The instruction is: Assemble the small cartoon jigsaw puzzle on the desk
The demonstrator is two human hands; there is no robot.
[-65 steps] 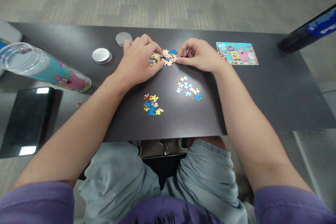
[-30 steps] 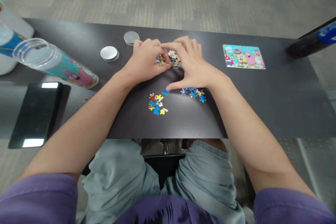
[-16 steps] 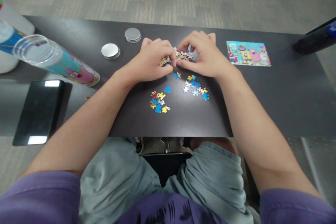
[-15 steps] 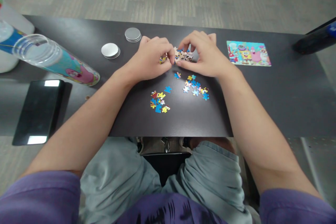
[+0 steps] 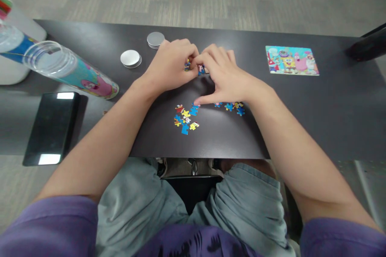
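Note:
Several small puzzle pieces (image 5: 185,119) lie loose on the dark table near its front edge. More pieces (image 5: 230,106) sit to their right, partly under my right hand (image 5: 223,74). That hand is spread, its thumb by a blue piece (image 5: 194,109) and its fingers beside my left hand (image 5: 176,64). My left hand curls around colourful pieces (image 5: 187,64), with thumb and fingers bent toward each other. A few pieces (image 5: 201,70) show between the hands; the rest of that pile is hidden.
A picture card (image 5: 292,60) lies at the right. Round lids (image 5: 130,58) and discs (image 5: 155,39) are at the back left. A clear-mouthed tube (image 5: 72,68) and black tablet (image 5: 51,128) are farther left. A dark bottle (image 5: 368,46) stands far right.
My right hand has moved toward me and left, its thumb now lower at the left-hand group. A piece that lay before the pile now sits by that thumb. The view has shifted slightly.

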